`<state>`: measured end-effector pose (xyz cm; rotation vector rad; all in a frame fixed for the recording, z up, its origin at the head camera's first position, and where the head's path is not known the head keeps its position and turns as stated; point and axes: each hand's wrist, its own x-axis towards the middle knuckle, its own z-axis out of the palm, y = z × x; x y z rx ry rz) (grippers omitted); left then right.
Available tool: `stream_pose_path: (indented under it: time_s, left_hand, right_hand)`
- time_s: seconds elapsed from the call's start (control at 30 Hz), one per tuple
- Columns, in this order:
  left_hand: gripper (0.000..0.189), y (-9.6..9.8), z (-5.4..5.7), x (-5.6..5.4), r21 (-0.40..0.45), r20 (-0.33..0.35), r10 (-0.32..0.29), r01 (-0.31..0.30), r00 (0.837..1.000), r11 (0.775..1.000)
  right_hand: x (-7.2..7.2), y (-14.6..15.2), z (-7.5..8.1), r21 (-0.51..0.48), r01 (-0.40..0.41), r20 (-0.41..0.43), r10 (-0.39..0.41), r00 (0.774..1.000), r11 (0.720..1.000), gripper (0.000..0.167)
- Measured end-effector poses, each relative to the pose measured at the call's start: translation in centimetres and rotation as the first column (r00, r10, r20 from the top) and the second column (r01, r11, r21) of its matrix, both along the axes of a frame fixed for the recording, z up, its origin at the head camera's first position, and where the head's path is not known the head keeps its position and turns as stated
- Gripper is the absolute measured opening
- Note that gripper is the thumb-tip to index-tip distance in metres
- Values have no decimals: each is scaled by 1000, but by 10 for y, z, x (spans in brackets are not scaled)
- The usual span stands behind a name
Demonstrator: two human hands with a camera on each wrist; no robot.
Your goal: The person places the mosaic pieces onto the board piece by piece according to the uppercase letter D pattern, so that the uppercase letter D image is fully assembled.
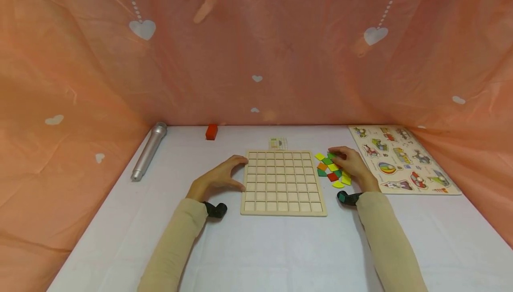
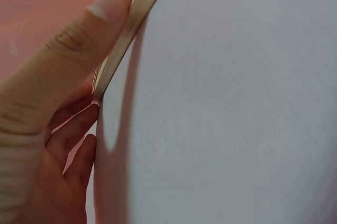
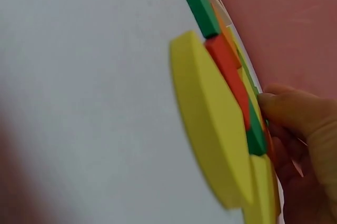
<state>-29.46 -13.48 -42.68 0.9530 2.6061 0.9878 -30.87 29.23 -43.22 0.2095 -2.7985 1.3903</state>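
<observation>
A square wooden grid board (image 1: 243, 214) lies flat on the white table. My left hand (image 1: 219, 175) touches the board's left edge, thumb and fingers spread apart; in the left wrist view the thumb (image 2: 87, 34) lies against the wooden rim. To the board's right is a cluster of flat yellow, green, red and orange pieces. Over its far side, my right hand (image 1: 352, 163) pinches a green piece (image 1: 331, 155) between thumb and fingertips. The right wrist view has a yellow curved-edged piece (image 3: 210, 124) close up, with a red piece (image 3: 227, 69) beside it.
A picture puzzle board (image 1: 430, 188) lies at the right. Behind the grid board is a small printed card (image 1: 278, 143). A red block (image 1: 211, 132) stands at the back, and a silver microphone-shaped cylinder (image 1: 149, 153) lies at the left. Pink curtains (image 1: 256, 51) surround the table.
</observation>
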Motion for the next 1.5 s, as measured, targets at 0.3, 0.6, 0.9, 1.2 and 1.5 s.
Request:
stream_pose_path:
  time_s: [0.3, 0.6, 0.9, 1.2, 1.5]
  left_hand:
    - [87, 1, -1, -2, -20, -2, 0, 0, 1000, 1000]
    - [88, 1, 2, -2, -32, -7, 4, -4, 1000, 999]
    - [86, 1, 1, -2, -42, -24, 4, -5, 1000, 999]
    - [85, 2, -2, -3, -45, -46, -10, 8, 999, 999]
    - [86, 1, -1, -2, -53, -51, 2, -5, 999, 999]
  right_hand:
    - [0, -2, 4, 28, 19, 13, -20, 1000, 999, 33]
    - [-1, -2, 8, 82, 35, 20, -37, 999, 996, 29]
    - [-3, -2, 6, 128, 49, 44, -55, 998, 991, 33]
    - [-2, -17, 18, 80, -34, -120, 44, 992, 996, 34]
    - [-11, -89, 38, 85, -251, -296, 265, 918, 964, 30]
